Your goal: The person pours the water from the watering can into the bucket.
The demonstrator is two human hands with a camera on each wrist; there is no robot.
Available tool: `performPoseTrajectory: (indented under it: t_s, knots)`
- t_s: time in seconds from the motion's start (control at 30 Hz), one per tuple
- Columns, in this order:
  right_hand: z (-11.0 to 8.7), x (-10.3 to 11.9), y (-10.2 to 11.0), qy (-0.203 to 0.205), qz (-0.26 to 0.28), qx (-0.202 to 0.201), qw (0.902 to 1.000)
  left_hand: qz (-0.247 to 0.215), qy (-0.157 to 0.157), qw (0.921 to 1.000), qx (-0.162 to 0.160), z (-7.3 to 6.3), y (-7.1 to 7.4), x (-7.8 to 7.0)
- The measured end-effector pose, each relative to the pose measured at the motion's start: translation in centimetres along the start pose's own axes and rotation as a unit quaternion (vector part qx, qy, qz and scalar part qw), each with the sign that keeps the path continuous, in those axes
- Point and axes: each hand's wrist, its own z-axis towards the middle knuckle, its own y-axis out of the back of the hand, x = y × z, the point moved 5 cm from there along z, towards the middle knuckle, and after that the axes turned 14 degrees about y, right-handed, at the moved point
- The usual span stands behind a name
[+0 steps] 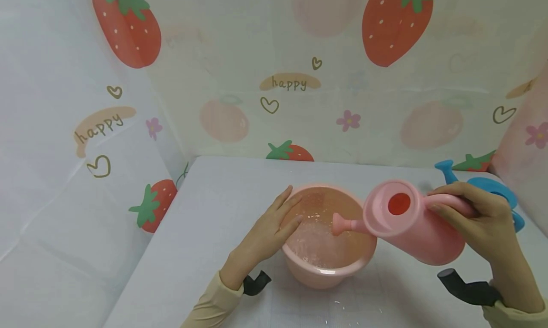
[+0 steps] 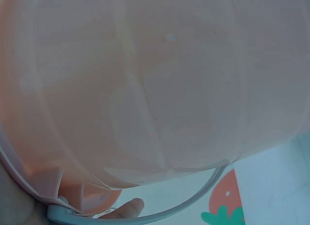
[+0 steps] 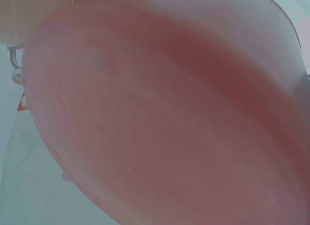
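Observation:
A light pink bucket (image 1: 314, 276) with water in it stands on the table. My left hand (image 1: 269, 230) rests on its left rim, fingers stretched out and the thumb over the opening. In the left wrist view the bucket's ribbed wall (image 2: 160, 84) fills most of the picture, with a grey carrying handle (image 2: 188, 200) below. My right hand (image 1: 485, 216) grips the handle of a pink watering can (image 1: 428, 240), tilted so its spout (image 1: 342, 224) reaches over the bucket. Close up in the right wrist view, the watering can's body (image 3: 145, 123) has drops along its edge.
Behind my right hand stands a blue watering can (image 1: 494, 187), partly covered by that hand. Water drops lie on the white table (image 1: 205, 213) in front of the bucket. A printed curtain (image 1: 239, 47) with strawberries hangs along the back and left.

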Motion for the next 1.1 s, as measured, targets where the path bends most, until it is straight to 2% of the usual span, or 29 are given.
performPoseTrajectory:
  t_s: [0.27, 0.77, 1.1]
  knots:
    - [0.3, 0.2, -0.2, 0.002, 0.017, 0.001, 0.9999, 0.002, 0.002, 1.0000, 0.000, 0.0, -0.1, 0.0]
    - [0.5, 0.4, -0.3, 0.007, 0.008, 0.004, 0.9999, 0.001, 0.004, 1.0000, 0.001, -0.1, 0.0, -0.1]
    - [1.0, 0.8, -0.5, 0.009, 0.040, -0.006, 0.9991, 0.002, 0.002, 1.0000, -0.001, 0.0, 0.0, -0.1]
